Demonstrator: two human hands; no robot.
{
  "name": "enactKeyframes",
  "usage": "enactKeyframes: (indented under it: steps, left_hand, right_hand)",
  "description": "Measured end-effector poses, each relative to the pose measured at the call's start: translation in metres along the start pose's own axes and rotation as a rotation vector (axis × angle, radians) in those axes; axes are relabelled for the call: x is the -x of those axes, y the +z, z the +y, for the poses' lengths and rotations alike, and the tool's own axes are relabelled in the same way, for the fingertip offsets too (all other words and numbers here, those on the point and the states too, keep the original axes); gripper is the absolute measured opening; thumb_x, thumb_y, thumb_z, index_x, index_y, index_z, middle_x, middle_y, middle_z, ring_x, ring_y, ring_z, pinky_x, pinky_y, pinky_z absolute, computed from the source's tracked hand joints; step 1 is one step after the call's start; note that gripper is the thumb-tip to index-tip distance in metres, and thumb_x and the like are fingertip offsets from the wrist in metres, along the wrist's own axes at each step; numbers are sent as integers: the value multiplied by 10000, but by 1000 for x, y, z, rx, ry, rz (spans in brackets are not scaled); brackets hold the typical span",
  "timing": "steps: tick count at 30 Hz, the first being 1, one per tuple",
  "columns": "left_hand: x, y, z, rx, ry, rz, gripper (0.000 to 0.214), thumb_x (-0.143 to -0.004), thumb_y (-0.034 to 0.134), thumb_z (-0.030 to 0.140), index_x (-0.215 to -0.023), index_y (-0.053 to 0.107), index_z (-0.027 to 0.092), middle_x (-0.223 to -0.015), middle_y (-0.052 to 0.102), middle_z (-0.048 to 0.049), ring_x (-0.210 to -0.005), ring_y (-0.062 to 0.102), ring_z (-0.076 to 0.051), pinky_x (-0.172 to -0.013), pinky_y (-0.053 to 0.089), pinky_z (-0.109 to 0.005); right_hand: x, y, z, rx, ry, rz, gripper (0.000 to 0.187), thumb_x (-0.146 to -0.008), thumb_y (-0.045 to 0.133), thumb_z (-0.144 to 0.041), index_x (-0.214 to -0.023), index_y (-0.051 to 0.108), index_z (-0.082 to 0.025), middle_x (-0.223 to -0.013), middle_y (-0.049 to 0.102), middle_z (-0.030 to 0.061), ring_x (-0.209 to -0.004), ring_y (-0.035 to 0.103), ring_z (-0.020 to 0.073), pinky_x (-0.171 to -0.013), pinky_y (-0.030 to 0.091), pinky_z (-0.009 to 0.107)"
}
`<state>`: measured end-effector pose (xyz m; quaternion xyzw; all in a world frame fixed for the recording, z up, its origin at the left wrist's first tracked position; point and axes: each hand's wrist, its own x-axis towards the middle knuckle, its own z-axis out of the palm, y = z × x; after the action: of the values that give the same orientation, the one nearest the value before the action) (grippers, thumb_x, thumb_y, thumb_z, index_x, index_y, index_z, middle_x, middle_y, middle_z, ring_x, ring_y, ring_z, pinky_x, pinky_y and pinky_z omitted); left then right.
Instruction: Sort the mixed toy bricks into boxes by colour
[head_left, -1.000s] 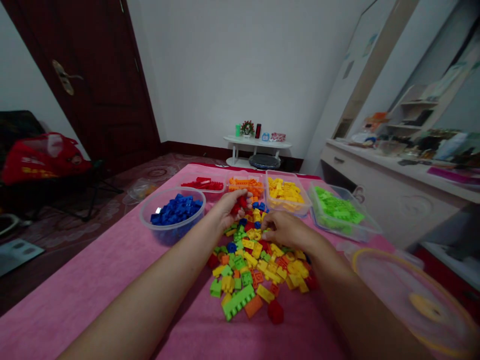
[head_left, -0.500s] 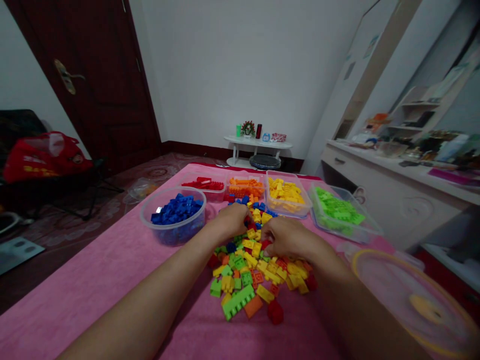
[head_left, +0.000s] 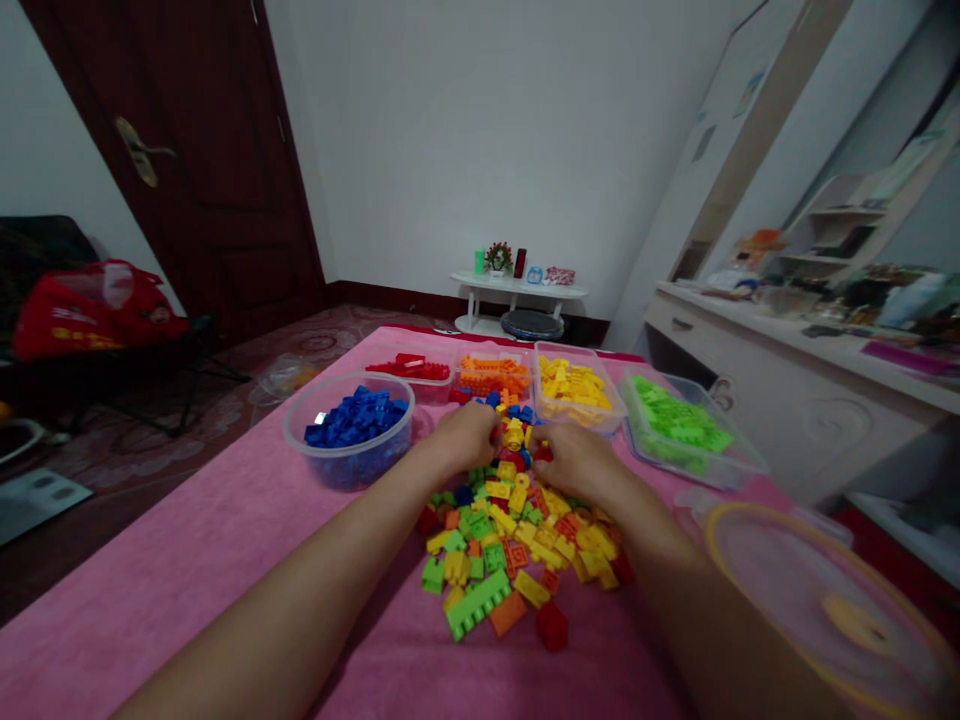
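A mixed pile of toy building bricks (head_left: 517,540) in yellow, green, orange, red and blue lies on the pink cloth. Over the pile's far left side is my left hand (head_left: 469,436), fingers curled inward; what they pinch is hidden. My right hand (head_left: 576,460) reaches in from the other side, its fingers closed on a red brick (head_left: 543,454) that partly shows at the tips. Between the two hands lie yellow bricks (head_left: 514,434) and some red and blue ones. Both hands touch or hover just above the pile; I cannot tell which.
Around the far side stand clear tubs of sorted bricks: a round blue one (head_left: 349,462), then red (head_left: 409,392), orange (head_left: 493,395), yellow (head_left: 577,425) and green (head_left: 694,466). A clear round lid (head_left: 780,590) with a yellow rim lies at right. A dresser (head_left: 787,390) stands beyond.
My right hand has moved a little farther away, up the pile, with red at its fingertips. The left hand has shifted only slightly. More bricks show between them.
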<state>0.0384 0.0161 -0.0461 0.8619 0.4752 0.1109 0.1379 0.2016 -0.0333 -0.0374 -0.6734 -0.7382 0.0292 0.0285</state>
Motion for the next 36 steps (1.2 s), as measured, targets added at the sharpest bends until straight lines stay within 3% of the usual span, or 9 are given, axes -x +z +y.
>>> enactKeyframes:
  steps: [3, 9, 17, 19, 22, 25, 28, 32, 36]
  left_hand:
    - [0, -5, -5, -25, 15, 14, 137, -603, 631, 185, -725, 693, 193, -738, 670, -62, -689, 610, -194, -602, 431, -243]
    - [5, -1, 7, -86, 28, -23, 310, -635, 591, 155, -912, 694, 249, -894, 683, -83, -839, 626, -254, -681, 463, -309]
    - [0, 1, 4, -30, -21, 65, 186, -619, 634, 230, -781, 685, 155, -794, 661, -119, -752, 622, -263, -649, 463, -331]
    - [-4, -2, 1, 167, -21, 92, 168, -594, 651, 257, -716, 664, 142, -670, 627, -65, -639, 593, -206, -578, 440, -284]
    - [-7, -4, 1, 689, -17, 39, 127, -604, 621, 224, -698, 601, 140, -567, 539, 12, -507, 496, -96, -462, 353, -186]
    - [-5, -4, 6, 1283, -12, -167, 157, -589, 599, 139, -733, 538, 146, -566, 477, 42, -465, 424, -42, -387, 223, -120]
    - [-3, -5, 10, 1722, -23, -401, 249, -567, 621, 98, -795, 528, 132, -663, 515, 4, -539, 482, -53, -369, 166, -93]
    - [-2, -4, 10, 1993, -37, -636, 251, -675, 606, 264, -870, 550, 115, -724, 546, -55, -630, 555, -125, -360, 215, -92]
    - [-4, 2, 10, 2065, -89, -631, 308, -733, 572, 399, -910, 561, 147, -674, 544, -41, -584, 569, -136, -345, 241, -92]
  right_hand:
    - [2, -7, 0, 66, 55, -6, 162, -675, 584, -291, -795, 679, -239, -861, 666, 56, -808, 589, 205, -600, 341, 249]
    - [3, 3, -14, 60, -43, 25, 369, -690, 578, -320, -1054, 633, -335, -948, 671, 44, -882, 599, 224, -658, 375, 272]
    - [-1, 0, -1, -19, -26, 87, 268, -680, 563, -345, -912, 690, -300, -801, 675, 34, -759, 601, 200, -578, 349, 254]
    - [-2, -8, 5, -86, -12, 162, 295, -685, 565, -348, -947, 689, -288, -806, 677, 33, -734, 595, 188, -575, 352, 249]
    - [-1, -20, 8, -225, -6, 320, 325, -703, 559, -322, -993, 680, -239, -814, 685, 36, -691, 585, 163, -577, 371, 238]
    - [1, -28, 3, -368, -57, 438, 298, -695, 571, -272, -958, 686, -190, -755, 684, 30, -617, 566, 138, -574, 388, 228]
    - [3, -29, -3, -420, -103, 510, 272, -680, 586, -230, -926, 689, -180, -731, 680, 21, -593, 559, 130, -573, 396, 230]
    - [3, -25, -3, -352, -128, 491, 282, -686, 609, -239, -954, 686, -199, -810, 690, 39, -668, 586, 154, -602, 412, 249]
    - [3, -25, -3, -293, -162, 440, 348, -679, 658, -301, -1019, 672, -227, -960, 682, 55, -798, 599, 188, -683, 435, 286]
